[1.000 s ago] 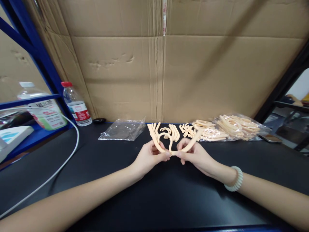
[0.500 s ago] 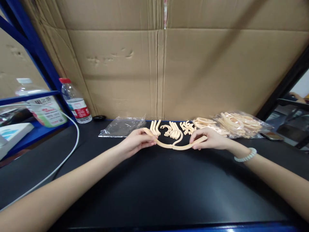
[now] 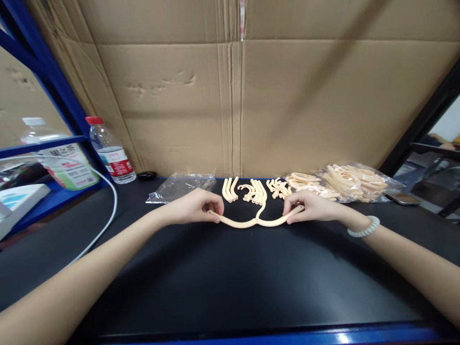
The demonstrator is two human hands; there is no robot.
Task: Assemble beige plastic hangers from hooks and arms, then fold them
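Probably light, stiff and weakest at the joint (image 3: 257, 221): joined beige curved rods (image 3: 237, 224), pinched by left hand (image 3: 196, 207) at nine o'clock, right hand (image 3: 313, 206) at three, best supported centrally.

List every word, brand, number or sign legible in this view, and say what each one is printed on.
"果之茶": on the label of the white-capped bottle; the smaller red print below it is too blurred to read.
Red-capped bottle: label print too small to read.
White item with blue marks: no readable text.
Printed strip on the cardboard: too blurred to read.
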